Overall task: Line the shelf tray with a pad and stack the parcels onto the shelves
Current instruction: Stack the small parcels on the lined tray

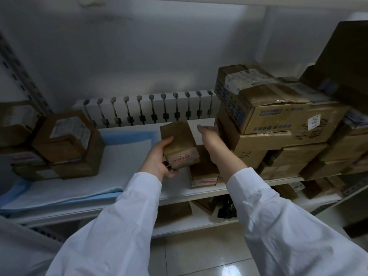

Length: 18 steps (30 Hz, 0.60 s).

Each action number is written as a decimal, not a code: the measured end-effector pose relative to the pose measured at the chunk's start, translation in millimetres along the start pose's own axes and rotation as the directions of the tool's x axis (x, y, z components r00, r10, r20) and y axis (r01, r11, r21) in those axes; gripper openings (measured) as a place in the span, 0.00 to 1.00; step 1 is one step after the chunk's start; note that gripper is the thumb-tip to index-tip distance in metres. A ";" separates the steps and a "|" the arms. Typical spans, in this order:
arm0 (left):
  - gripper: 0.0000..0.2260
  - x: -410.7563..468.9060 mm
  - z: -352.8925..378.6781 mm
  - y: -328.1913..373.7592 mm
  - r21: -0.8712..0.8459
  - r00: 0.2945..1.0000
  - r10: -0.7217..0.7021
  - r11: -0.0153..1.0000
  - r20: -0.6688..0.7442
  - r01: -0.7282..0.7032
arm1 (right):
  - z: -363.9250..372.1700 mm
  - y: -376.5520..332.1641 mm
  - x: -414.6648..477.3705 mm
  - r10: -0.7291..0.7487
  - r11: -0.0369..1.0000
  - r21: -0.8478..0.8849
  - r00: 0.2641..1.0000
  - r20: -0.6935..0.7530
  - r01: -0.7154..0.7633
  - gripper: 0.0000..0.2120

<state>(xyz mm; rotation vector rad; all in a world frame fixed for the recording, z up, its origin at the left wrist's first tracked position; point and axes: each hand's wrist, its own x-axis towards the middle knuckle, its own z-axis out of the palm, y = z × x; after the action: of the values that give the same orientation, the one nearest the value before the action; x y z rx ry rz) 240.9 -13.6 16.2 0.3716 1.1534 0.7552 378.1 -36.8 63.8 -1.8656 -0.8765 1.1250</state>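
Left hand [159,158] fingers gripping small parcel [179,144] over white shelf [179,193]; right hand [209,136] open, holding nothing. Blue-edged pad [123,154] lying there, radiator [147,110] sitting behind.

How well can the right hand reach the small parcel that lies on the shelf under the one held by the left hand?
Probably yes. The right hand is open and hovers just above and right of the lower parcel, with nothing between. The held parcel in the left hand covers only its left rear part.
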 end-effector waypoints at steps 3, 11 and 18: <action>0.22 0.6 -13.2 4.0 -0.074 1.000 0.029 0.997 0.003 -0.028 | 5.5 14.2 8.1 0.116 0.990 -0.081 0.993 0.012 -0.114 0.18; 0.22 2.5 -31.1 -0.9 -0.153 0.997 0.048 0.988 0.068 -0.038 | 34.1 42.4 22.8 0.215 0.898 -0.380 0.975 -0.060 -0.221 0.30; 0.25 3.9 -45.5 0.7 -0.216 0.991 0.020 0.976 0.133 0.010 | 38.5 52.2 25.2 0.115 0.820 -0.537 0.975 -0.188 -0.200 0.30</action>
<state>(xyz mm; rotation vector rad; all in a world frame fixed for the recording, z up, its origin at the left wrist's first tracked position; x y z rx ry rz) 199.7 -15.3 -3.4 0.2392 0.9333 0.8384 360.8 -29.7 -3.3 -2.5057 -1.0538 0.8616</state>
